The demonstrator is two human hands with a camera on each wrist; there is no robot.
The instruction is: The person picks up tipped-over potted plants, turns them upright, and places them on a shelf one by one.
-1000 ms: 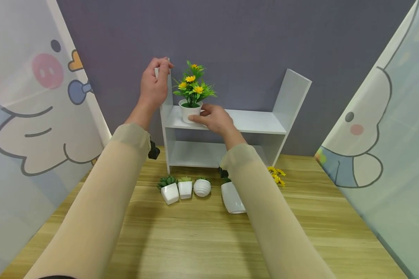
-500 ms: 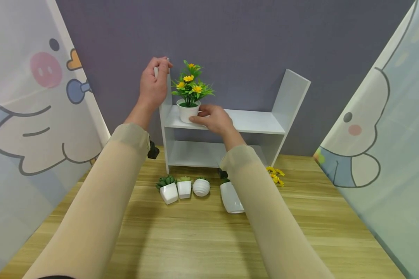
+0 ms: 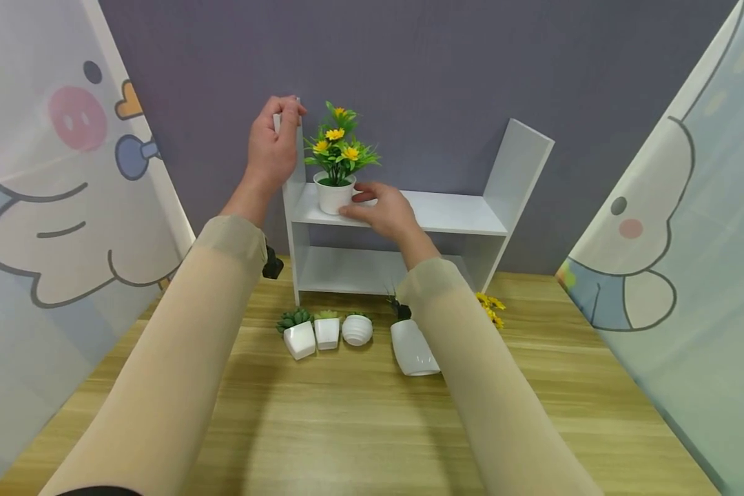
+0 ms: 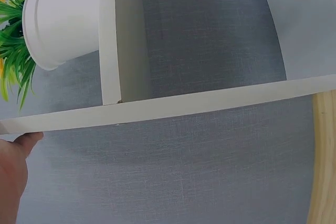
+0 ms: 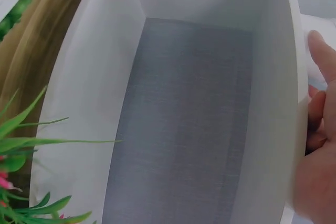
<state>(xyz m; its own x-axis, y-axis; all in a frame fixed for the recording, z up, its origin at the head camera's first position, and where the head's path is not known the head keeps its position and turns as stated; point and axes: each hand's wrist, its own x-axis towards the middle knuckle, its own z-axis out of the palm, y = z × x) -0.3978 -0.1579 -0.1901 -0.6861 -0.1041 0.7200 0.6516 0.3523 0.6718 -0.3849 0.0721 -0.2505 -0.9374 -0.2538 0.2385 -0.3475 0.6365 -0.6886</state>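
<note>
In the head view, a white shelf unit (image 3: 452, 212) stands against the grey wall. My left hand (image 3: 273, 141) grips the top of its left side panel; a fingertip shows against the panel's edge in the left wrist view. On the upper board, near that panel, a potted plant (image 3: 335, 196) with yellow flowers and green leaves stands upright in a white pot. My right hand (image 3: 384, 210) holds the pot low on its right side, thumb at the front and fingers at the side. The right wrist view shows the thumb over the white pot, most of it hidden behind the board.
Small white succulent pots (image 3: 300, 341) lie on their sides on the wooden table (image 3: 341, 427) before the shelf. A larger white pot (image 3: 414, 348) lies right of them, partly under the right sleeve. Yellow flowers (image 3: 491, 310) show beyond that sleeve. Cartoon panels (image 3: 632, 282) flank the table.
The potted plant has shifted slightly left on the upper board, closer to the side panel. My right thumb now overlaps less of the pot. The left hand keeps its place on the panel.
</note>
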